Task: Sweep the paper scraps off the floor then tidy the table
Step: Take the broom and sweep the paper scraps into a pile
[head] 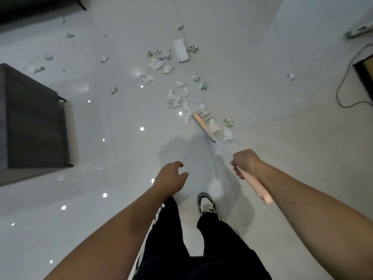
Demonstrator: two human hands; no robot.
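With the right hand [245, 162] wrapped tight round the pink broom [203, 126] handle and the left hand [171, 176] loosely spread and empty, short strokes should gather the paper scraps [177, 98], scattered beyond the broom head, into one pile.

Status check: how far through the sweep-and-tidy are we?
Early. Nothing looks finished: paper scraps lie spread across the floor, with strays near the dark table and one far right. In hand: the right hand grips the pink broom, its head among the nearest scraps. The left hand holds nothing. Left: gather the scraps, including the larger white piece, then tidy the table.
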